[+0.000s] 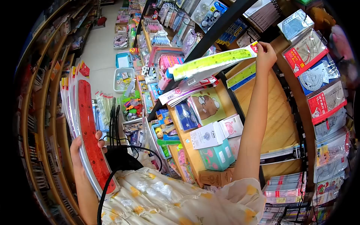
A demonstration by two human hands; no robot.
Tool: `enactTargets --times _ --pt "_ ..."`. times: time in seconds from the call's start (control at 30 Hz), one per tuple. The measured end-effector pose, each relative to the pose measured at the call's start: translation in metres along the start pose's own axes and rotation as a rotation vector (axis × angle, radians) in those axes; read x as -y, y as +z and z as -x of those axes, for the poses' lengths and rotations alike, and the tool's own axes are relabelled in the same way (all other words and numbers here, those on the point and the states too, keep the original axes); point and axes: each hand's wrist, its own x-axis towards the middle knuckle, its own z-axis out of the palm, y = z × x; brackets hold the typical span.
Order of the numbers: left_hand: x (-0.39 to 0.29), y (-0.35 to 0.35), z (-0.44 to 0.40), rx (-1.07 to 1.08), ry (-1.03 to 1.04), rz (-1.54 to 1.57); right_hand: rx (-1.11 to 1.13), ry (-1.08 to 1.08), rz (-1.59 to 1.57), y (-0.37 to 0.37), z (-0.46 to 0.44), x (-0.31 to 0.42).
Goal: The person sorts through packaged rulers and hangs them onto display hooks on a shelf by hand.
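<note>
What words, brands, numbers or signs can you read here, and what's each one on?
"FAN": on the white box.
"15": on the red-carded packet hanging at the right; its other characters are too small to read surely.
Too small or blurred: print on the red ruler pack in the left hand, the yellow-green ruler pack in the right hand, and the remaining goods.

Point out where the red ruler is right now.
The red ruler is at the left side of the head view, gripped in the left hand together with a bundle of clear packages.
</note>
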Motion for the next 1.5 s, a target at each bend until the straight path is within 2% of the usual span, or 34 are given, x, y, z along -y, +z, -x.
enactTargets --times 0.13,0.23,0.4,0.53,0.63,0.87,1.0,1.1,1.13,1.23,1.5 --pt "-0.005 -0.006 0.002 -0.035 0.077 -0.008 0.013 0.169 -0.013 0.001 -0.012 -0.007" --pt "-0.007 -0.007 0.000 -0.038 0.104 -0.025 0.042 0.185 -0.103 -0.006 -0.010 -0.007" --pt "-0.005 0.004 -0.005 0.024 0.068 -0.092 0.221 0.262 -0.086 -0.008 -0.012 -0.006" --pt "-0.006 0.011 -0.008 0.103 0.039 -0.101 0.256 0.430 -0.329 -0.013 -0.010 -0.006" --pt "-0.007 0.009 -0.008 0.046 0.046 -0.112 0.247 0.642 -0.666 -0.010 -0.012 -0.023" --pt "-0.005 0.006 -0.012 0.042 0.065 -0.099 0.176 0.836 -0.793 -0.006 -0.010 -0.022" --pt "-0.001 0.010 -0.016 0.034 0.077 -0.093 0.221 0.854 -0.787 -0.006 -0.014 -0.028" --pt "0.001 0.014 -0.018 0.003 0.074 -0.084 0.137 0.914 -0.750 -0.001 -0.016 -0.029" --pt "0.001 0.015 -0.019 -0.007 0.073 -0.081 0.197 0.894 -0.684 -0.002 -0.017 -0.031" --pt "0.004 0.014 -0.020 -0.019 0.071 -0.061 0.173 0.865 -0.661 -0.006 -0.017 -0.018" --pt "0.008 0.015 -0.026 -0.045 0.038 -0.050 0.128 0.737 -0.792 -0.006 -0.005 -0.025"
